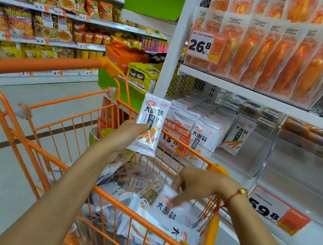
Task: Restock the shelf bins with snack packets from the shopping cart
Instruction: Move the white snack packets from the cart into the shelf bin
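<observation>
The left hand [133,129] is raised above the orange shopping cart [53,125], its fingers and thumb pinching a white snack packet [150,124] by the lower left edge and holding it upright in front of the shelf. The packet carries a red oval logo at the top, large black characters reading 大面筋, a dark strip with 辣条, and a picture of orange sticks lower down.

The right hand [199,185] reaches down into the cart with its fingers curled onto the heap of packets [160,225] lying there; the fingertips are blurred, so whether they actually grip a packet cannot be told. A red string bracelet [235,195] with a gold bead sits on that wrist. The packets in the cart are white, several showing the same 大面筋 print, and two near the middle show barcodes.

Just beyond the cart, a clear shelf bin [257,159] holds more packets of the same kind [205,136], standing upright in rows. An orange tag [175,137] on its front shows "RECO" and a partly hidden price starting 13. On the shelf above, long orange-filled packs [284,57] stand behind a price card [205,46] reading 26.8. A lower card [276,210] reads 59.8. The aisle shelves [47,9] at left show tags such as 6.9.
</observation>
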The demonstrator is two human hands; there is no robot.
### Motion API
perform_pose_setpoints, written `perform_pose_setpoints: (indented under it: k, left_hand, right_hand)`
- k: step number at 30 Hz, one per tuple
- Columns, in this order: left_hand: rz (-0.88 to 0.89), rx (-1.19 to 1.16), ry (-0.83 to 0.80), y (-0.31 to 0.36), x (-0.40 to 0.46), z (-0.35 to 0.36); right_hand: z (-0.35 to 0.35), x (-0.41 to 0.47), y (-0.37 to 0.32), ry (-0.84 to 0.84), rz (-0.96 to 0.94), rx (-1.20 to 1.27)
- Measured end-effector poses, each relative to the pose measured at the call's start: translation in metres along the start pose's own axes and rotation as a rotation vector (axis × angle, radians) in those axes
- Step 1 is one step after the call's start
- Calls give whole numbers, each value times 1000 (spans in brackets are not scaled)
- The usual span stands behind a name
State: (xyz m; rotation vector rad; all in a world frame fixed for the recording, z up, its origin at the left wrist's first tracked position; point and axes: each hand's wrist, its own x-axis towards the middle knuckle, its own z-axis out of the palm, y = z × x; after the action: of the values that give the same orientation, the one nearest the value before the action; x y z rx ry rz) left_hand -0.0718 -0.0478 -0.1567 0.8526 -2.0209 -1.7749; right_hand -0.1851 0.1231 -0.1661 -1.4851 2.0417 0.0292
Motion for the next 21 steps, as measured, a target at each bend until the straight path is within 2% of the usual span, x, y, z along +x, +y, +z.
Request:
perform_pose_setpoints:
  k: [3,5,7,9,15,18,21]
  left_hand:
    - [-6,-33,-8,0,5,-3]
    - [-26,-34,6,4,3,0]
    - [-30,14,30,4,4,5]
    - [-16,73,43,0,11,8]
    - [-24,196,9,2,6,12]
    - [-22,275,-79,0,2,16]
    - [-15,337,-102,1,-1,25]
  right_hand:
    - [-11,-13,8,241,-169,326]
    - [-17,-17,15,390,-202,509]
    - [-20,-18,21,497,-210,590]
    - [-21,-18,24,558,-186,585]
    - [-11,-9,15,557,-186,350]
    - [-13,-9,12,641,-246,410]
    - [-20,-10,11,770,-281,614]
